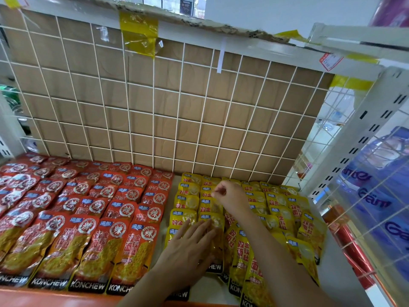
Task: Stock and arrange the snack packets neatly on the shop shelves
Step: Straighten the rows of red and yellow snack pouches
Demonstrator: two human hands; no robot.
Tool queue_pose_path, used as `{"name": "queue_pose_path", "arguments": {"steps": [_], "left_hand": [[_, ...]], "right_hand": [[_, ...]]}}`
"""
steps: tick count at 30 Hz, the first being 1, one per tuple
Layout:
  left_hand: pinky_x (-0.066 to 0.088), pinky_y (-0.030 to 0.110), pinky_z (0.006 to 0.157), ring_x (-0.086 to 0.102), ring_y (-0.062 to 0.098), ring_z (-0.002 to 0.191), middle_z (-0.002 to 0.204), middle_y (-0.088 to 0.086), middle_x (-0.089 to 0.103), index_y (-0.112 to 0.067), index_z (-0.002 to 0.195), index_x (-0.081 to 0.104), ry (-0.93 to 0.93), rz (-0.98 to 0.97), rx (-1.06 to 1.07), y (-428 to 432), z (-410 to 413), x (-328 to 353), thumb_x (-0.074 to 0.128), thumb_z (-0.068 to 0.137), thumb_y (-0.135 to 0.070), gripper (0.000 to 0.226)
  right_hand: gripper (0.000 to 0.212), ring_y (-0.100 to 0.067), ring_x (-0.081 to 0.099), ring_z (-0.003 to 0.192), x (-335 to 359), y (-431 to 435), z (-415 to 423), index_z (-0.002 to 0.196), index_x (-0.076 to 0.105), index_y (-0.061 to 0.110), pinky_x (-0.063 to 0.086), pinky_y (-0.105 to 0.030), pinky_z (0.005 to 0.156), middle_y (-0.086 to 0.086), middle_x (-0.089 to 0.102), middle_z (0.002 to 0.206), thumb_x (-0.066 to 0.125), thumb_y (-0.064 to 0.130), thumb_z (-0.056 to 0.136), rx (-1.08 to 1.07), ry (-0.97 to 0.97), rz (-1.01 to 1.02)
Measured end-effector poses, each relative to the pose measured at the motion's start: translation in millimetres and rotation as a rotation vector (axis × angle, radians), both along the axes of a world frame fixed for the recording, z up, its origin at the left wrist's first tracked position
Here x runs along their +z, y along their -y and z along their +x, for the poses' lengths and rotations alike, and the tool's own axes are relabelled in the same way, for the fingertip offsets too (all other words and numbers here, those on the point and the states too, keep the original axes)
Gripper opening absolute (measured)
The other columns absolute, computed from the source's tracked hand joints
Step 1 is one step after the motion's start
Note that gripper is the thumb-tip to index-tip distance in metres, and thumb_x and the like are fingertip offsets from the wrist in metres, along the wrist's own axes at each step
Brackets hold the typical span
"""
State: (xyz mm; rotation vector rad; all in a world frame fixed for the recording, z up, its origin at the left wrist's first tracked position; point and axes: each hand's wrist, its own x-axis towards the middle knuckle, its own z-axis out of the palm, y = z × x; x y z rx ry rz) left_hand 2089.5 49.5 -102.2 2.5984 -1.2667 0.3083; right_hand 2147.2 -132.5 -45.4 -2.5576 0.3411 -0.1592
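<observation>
Head view, one white metal shelf deck (340, 284) with an orange front edge strip (44, 298).

- Left block: red foil snack packets (81, 218), flat and overlapping in neat columns, "KONCHEW" bands towards the front edge. They cover the left part of the deck back to the rear panel.
- Right block: yellow foil snack packets (276, 209), same layout. The left columns are straight; the right ones are skewed, and the front right packets are tilted and overlapping unevenly. A narrow bare gap runs between the red and yellow blocks.
- left hand (188, 247): palm down, fingers straight and slightly spread, released, grasping nothing. It presses flat on the front yellow packet (218, 260) of the second yellow column.
- right hand (230, 196): further back in the same column, fingers curled, thumb and fingertips pinching the top edge of the pinched yellow packet (213, 207). That packet lies on the row, with its top just lifted.
- Rear: white wire grid panel (152, 107) with brown cardboard sheet (110, 89) behind it, and yellow tape (138, 32) on the top edge.
- Right side: white slotted upright post (363, 138), with wire mesh beyond it and blue printed packaging (376, 196) behind the mesh.
</observation>
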Motion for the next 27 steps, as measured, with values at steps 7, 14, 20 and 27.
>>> {"name": "queue_pose_path", "arguments": {"steps": [7,14,20,27], "left_hand": [[0.025,0.036,0.104,0.055,0.010,0.119,0.132,-0.005,0.056,-0.026,0.130,0.050,-0.027,0.028,-0.002,-1,1,-1,0.016,0.096,-0.057,0.057],[0.026,0.039,0.103,0.053,0.013,0.121,0.133,-0.002,0.055,-0.025,0.134,0.045,-0.007,0.005,-0.024,0,0,-1,0.016,0.096,-0.058,0.058],[0.027,0.038,0.101,0.055,0.013,0.118,0.131,-0.002,0.057,-0.026,0.132,0.043,-0.027,0.034,-0.019,0,0,2,0.015,0.096,-0.059,0.057],[0.026,0.038,0.101,0.055,0.012,0.119,0.132,-0.003,0.056,-0.027,0.134,0.042,-0.067,0.050,-0.005,-1,0,1,0.014,0.095,-0.059,0.058]], "right_hand": [[0.018,-0.006,0.056,0.089,13,26,-65,0.103,0.063,0.024,0.050,-0.026,0.078,0.008,0.063,0.102,0.054,0.034,0.091,-0.035,0.007,-0.146],[0.036,-0.014,0.055,0.106,-2,27,-97,0.110,0.062,0.024,0.046,-0.033,0.091,0.005,0.062,0.110,0.051,0.051,0.088,-0.086,-0.186,-0.312],[0.028,-0.009,0.058,0.077,3,23,-87,0.081,0.062,0.024,0.049,-0.036,0.086,0.011,0.058,0.073,0.049,0.047,0.091,-0.138,-0.211,-0.180],[0.022,-0.010,0.050,0.068,4,27,-78,0.071,0.048,0.028,0.035,-0.024,0.054,0.015,0.050,0.068,0.055,0.027,0.092,-0.208,-0.036,0.011]]}}
